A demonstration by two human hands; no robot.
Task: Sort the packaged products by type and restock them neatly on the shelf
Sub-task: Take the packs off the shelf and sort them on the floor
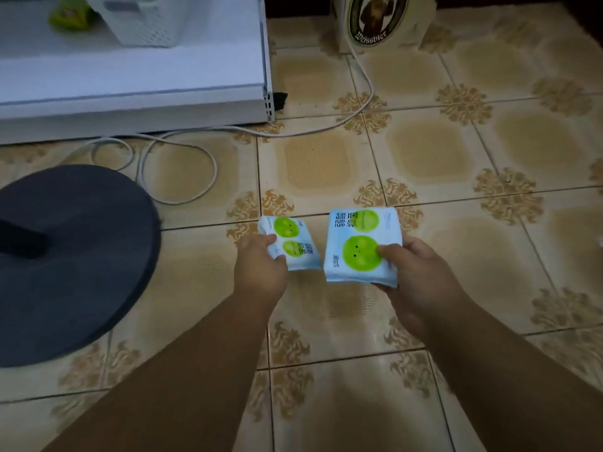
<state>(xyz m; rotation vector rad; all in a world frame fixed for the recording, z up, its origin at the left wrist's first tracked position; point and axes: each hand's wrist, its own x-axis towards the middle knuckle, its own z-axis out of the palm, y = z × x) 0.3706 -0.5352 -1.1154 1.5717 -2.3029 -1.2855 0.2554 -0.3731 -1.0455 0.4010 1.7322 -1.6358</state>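
Observation:
I hold two white-and-blue tissue packs printed with green smiling circles above the tiled floor. My left hand (261, 265) grips the smaller-looking pack (290, 238) by its left edge. The larger-looking pack (360, 243) sits in my right hand (414, 272), thumb pressed on its lower green circle. The two packs are side by side, a small gap between them. The white shelf (130, 76) stands at the upper left, with a white perforated basket (146, 21) and a green packet (67, 17) on it.
A dark round base (75, 262) with a black post lies on the floor at the left. White cables (182, 164) loop across the tiles below the shelf. A cream box with a round logo (381, 21) stands at the top centre.

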